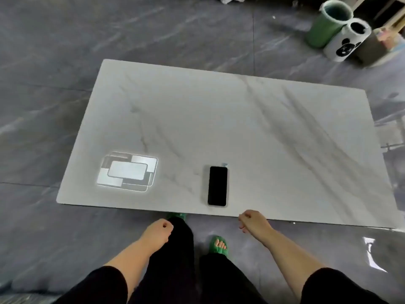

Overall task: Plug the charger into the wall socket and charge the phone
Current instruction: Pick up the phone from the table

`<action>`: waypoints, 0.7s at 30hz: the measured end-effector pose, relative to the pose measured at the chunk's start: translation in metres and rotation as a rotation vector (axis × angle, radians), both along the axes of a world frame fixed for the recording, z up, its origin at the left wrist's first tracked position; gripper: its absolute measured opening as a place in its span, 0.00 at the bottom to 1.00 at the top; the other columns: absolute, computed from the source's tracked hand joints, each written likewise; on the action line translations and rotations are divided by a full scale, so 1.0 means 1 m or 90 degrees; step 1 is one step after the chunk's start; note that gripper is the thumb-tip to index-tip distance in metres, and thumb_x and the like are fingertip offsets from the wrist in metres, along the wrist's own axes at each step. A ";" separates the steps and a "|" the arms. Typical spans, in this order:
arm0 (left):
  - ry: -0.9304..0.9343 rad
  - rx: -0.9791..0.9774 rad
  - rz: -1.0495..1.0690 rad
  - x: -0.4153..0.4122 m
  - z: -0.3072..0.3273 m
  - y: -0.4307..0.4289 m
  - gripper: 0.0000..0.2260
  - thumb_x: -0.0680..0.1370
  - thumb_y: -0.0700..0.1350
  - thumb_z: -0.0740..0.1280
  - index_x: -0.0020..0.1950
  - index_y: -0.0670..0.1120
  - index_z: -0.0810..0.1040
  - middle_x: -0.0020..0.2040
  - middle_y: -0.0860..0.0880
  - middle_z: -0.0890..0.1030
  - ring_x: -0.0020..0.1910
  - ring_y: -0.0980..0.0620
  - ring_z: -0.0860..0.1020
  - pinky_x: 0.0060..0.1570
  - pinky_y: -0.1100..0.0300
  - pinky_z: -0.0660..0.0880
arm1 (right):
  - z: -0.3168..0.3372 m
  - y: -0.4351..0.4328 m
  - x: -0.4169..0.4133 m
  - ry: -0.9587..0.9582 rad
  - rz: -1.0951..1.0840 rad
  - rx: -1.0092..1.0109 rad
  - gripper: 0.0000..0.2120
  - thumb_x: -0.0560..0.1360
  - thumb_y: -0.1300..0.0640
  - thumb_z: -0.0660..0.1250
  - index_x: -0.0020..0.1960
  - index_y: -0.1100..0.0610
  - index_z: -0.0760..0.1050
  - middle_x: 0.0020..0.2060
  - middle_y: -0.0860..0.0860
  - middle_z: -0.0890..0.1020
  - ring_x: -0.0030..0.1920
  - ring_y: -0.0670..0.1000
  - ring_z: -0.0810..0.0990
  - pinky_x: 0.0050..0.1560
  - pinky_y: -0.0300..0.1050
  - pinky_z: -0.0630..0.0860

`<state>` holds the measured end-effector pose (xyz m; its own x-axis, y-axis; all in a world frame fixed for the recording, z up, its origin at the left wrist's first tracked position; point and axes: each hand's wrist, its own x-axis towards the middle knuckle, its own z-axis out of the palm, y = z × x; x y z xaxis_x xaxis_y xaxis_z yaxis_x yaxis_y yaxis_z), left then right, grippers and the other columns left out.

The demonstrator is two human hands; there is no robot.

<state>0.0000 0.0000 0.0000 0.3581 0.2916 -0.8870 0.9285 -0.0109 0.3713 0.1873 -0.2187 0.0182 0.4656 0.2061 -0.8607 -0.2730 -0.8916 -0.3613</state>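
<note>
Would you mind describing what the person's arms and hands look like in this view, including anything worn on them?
Both forearms are bare below black sleeves that end around the elbows. The left hand and right hand wear no gloves, and no rings, watch or bracelets are visible from this angle. No markings show on the sleeves.

I'm seeing the table [241, 119] lying open from nine through three o'clock, with only the phone [217, 186] sitting near its front edge at twelve. Two bins [335, 29] are standing on the floor at two o'clock, well apart from the slab.
</note>
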 end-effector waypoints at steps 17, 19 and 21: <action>0.044 0.188 -0.478 0.151 -0.144 0.041 0.64 0.57 0.72 0.70 0.68 0.59 0.19 0.68 0.45 0.16 0.69 0.37 0.22 0.65 0.28 0.36 | -0.148 0.143 0.023 -0.098 -0.217 -0.278 0.55 0.65 0.33 0.67 0.77 0.51 0.37 0.78 0.55 0.49 0.76 0.58 0.50 0.73 0.57 0.54; 0.093 0.172 -0.492 0.154 -0.156 0.037 0.69 0.51 0.73 0.70 0.62 0.58 0.13 0.61 0.44 0.11 0.61 0.38 0.14 0.59 0.27 0.27 | -0.165 0.147 0.015 -0.122 -0.214 -0.300 0.61 0.60 0.29 0.68 0.77 0.50 0.35 0.77 0.54 0.46 0.76 0.58 0.48 0.73 0.57 0.53; 0.149 0.162 -0.483 0.158 -0.166 0.035 0.71 0.47 0.74 0.70 0.59 0.58 0.11 0.58 0.45 0.09 0.57 0.38 0.11 0.49 0.30 0.19 | -0.177 0.150 0.006 -0.169 -0.227 -0.313 0.62 0.57 0.28 0.69 0.75 0.47 0.34 0.77 0.52 0.45 0.76 0.58 0.46 0.73 0.58 0.53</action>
